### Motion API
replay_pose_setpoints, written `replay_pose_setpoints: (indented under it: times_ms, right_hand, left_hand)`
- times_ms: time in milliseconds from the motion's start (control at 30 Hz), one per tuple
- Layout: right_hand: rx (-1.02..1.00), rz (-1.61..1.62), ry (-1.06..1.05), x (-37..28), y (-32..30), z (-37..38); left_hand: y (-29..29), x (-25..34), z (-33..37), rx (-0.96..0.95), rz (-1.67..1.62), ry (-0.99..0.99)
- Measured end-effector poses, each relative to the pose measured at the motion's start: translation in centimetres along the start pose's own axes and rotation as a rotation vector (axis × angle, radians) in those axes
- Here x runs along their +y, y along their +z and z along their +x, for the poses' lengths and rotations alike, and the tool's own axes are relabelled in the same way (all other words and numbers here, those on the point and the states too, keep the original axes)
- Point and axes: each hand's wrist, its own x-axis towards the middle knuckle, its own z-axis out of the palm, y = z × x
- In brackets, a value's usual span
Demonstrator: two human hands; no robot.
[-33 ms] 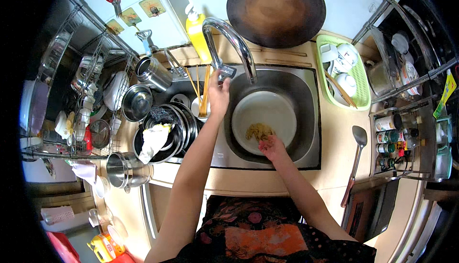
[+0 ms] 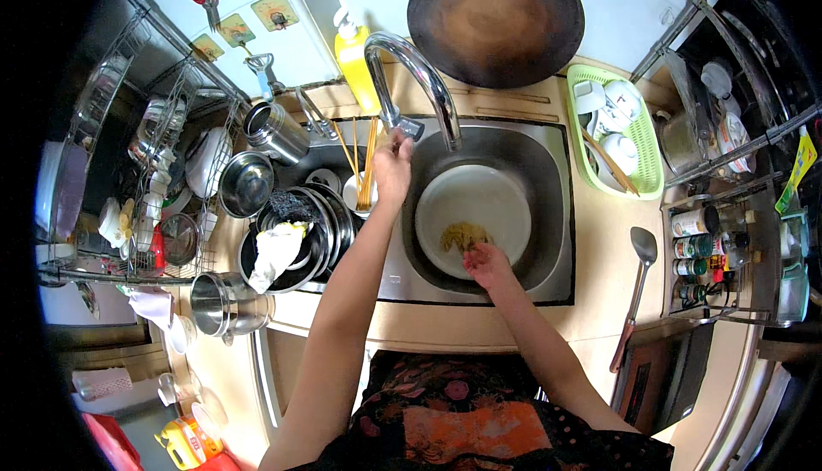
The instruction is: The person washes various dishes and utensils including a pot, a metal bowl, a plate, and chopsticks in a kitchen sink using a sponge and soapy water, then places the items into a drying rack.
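My left hand (image 2: pixel 392 167) is raised to the chrome tap (image 2: pixel 419 60), its bent fingers at the dark-ended lever (image 2: pixel 411 128) on the tap's base. A large white bowl (image 2: pixel 462 184) sits in the steel sink under the spout. Small yellowish pieces (image 2: pixel 462 235) lie together at the bottom of the bowl. Over the near part of the bowl is my right hand (image 2: pixel 486 265), with loosely curved, parted fingers beside the pieces. Nothing shows clearly in its grasp. No stream of water can be made out below the spout.
Stacked pans (image 2: pixel 321 231), a metal pot (image 2: pixel 227 304) and chopsticks (image 2: pixel 366 171) crowd the left side. A yellow pump bottle (image 2: pixel 353 60) stands behind the tap. To the right are a green basket (image 2: pixel 655 171) of white dishes and a spatula (image 2: pixel 638 283). A round dark board (image 2: pixel 497 17) leans behind.
The fingers of my left hand have drawn in and sit slightly lower at the tap lever. My right hand and the bowl look almost the same.
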Motion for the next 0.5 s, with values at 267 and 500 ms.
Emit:
replay_pose_setpoints:
  times_ms: [267,500]
  right_hand:
    - [-0.348,0.068,-0.014,-1.1,-1.0,0.1]
    - [-0.296,0.062,-0.024,-1.6,1.7,0.0]
  left_hand:
    - [1.8,0.1,-0.7,0.137,0.143,-0.01]
    - [2.0,0.3,-2.9,-0.125,-0.045,-0.049]
